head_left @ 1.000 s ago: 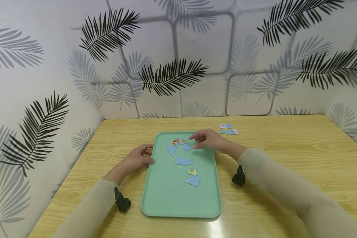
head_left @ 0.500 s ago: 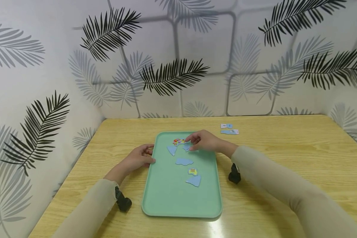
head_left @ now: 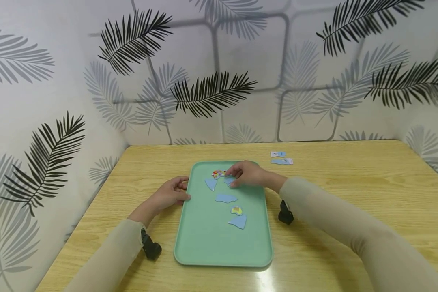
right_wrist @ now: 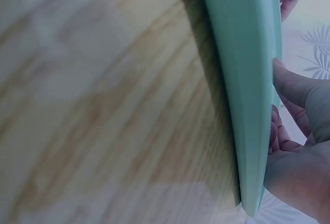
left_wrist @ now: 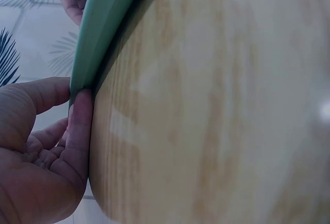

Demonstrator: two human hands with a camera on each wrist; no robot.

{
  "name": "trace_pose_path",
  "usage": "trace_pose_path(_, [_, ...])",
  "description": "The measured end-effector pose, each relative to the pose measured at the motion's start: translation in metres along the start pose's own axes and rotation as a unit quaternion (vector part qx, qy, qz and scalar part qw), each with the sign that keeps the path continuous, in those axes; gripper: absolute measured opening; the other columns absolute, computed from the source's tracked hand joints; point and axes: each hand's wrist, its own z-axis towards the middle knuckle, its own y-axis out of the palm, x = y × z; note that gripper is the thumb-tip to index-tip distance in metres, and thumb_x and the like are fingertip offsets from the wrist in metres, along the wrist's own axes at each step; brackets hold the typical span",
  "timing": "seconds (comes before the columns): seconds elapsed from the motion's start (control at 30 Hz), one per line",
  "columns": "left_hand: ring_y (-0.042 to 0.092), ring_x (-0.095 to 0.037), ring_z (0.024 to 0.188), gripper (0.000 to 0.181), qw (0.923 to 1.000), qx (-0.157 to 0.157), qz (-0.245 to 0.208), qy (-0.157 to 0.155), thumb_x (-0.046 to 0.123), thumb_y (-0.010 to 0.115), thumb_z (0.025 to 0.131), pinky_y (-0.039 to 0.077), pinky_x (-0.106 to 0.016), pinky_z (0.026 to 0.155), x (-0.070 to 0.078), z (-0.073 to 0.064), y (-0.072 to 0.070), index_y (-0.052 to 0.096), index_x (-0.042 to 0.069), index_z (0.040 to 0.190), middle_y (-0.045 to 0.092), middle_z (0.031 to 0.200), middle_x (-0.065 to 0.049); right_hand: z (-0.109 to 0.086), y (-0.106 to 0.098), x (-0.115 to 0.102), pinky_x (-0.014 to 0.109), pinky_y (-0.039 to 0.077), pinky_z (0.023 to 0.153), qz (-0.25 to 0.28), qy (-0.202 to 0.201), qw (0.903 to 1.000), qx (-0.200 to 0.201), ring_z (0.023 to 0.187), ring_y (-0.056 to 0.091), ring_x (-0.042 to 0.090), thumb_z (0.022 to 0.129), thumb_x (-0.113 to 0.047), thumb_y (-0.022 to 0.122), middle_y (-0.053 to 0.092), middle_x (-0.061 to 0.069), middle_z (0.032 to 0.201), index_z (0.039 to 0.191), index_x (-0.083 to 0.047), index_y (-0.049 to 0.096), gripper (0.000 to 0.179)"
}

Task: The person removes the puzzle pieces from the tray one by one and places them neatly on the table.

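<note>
In the head view a pale green tray [head_left: 204, 243] lies on the table with several puzzle pieces on it. My left hand [head_left: 170, 193] grips its left rim between thumb and fingers; the left wrist view shows the fingertips [left_wrist: 81, 100] against the edge. Near the tray's far end, the thumb and index finger of my right hand [head_left: 250, 173] pinch a small blue puzzle piece [head_left: 228, 181], partly hidden by the hand. A multicoloured piece [head_left: 217, 174] touches or nearly touches the index fingertip. Left of the pinched piece lies a blue wedge-shaped piece [head_left: 211, 184].
Lower on the tray are a wavy-edged blue piece [head_left: 226, 198], a yellow piece [head_left: 236, 210] and another blue piece [head_left: 239, 222]. Beyond the tray at right, two joined strips [head_left: 278, 154] [head_left: 282, 161] lie on the wooden table [head_left: 336, 182]. A leaf-patterned wall stands behind.
My right hand has moved left and slightly down, its thumb and index finger closing in over the small blue puzzle piece. My left hand has stayed on the tray rim.
</note>
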Motion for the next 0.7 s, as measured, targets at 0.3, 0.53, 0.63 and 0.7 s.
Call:
trace_pose_path(0.3, [0.054, -0.022, 0.095, 0.065, 1.0000, -0.001, 0.003, 0.004, 0.000, 0.064, 0.090, 0.054, -0.035, 0.079, -0.0026, 0.0018, -0.0006, 0.033, -0.001, 0.148, 0.049, 0.117, -0.017, 0.0014, 0.0036, 0.0033, 0.032, 0.047, 0.086, -0.011, -0.016, 0.9998, 0.000, 0.096, 0.054, 0.018, 0.084, -0.011, 0.077, 0.062, 0.004, 0.108, 0.112, -0.009, 0.072, 0.029])
trace_pose_path(0.53, [0.055, -0.022, 0.096, 0.066, 1.0000, 0.000, -0.002, 0.004, 0.001, 0.065, 0.090, 0.053, -0.035, 0.079, -0.0006, 0.0002, -0.0002, 0.032, 0.000, 0.148, 0.049, 0.118, -0.018, 0.0013, 0.0052, 0.0031, 0.033, 0.047, 0.088, -0.033, -0.031, 0.9990, 0.000, 0.099, 0.056, 0.018, 0.086, -0.010, 0.075, 0.064, 0.004, 0.112, 0.112, -0.009, 0.072, 0.026])
trace_pose_path(0.63, [0.055, -0.022, 0.096, 0.067, 1.0000, -0.002, -0.004, 0.006, 0.002, 0.065, 0.090, 0.053, -0.036, 0.079, -0.0005, 0.0001, -0.0001, 0.032, 0.000, 0.149, 0.048, 0.119, -0.018, 0.0009, 0.0052, 0.0032, 0.033, 0.047, 0.088, -0.040, -0.030, 0.9988, 0.001, 0.099, 0.055, 0.017, 0.086, -0.010, 0.075, 0.064, 0.003, 0.111, 0.111, -0.010, 0.072, 0.025])
trace_pose_path(0.7, [0.055, -0.022, 0.096, 0.067, 1.0000, -0.003, -0.005, 0.008, 0.002, 0.065, 0.090, 0.054, -0.035, 0.078, -0.0009, 0.0003, -0.0001, 0.031, -0.001, 0.149, 0.049, 0.119, -0.018, 0.0003, 0.0045, 0.0019, 0.033, 0.046, 0.088, -0.045, -0.030, 0.9986, -0.001, 0.097, 0.054, 0.017, 0.086, -0.010, 0.075, 0.063, 0.003, 0.110, 0.111, -0.010, 0.072, 0.025])
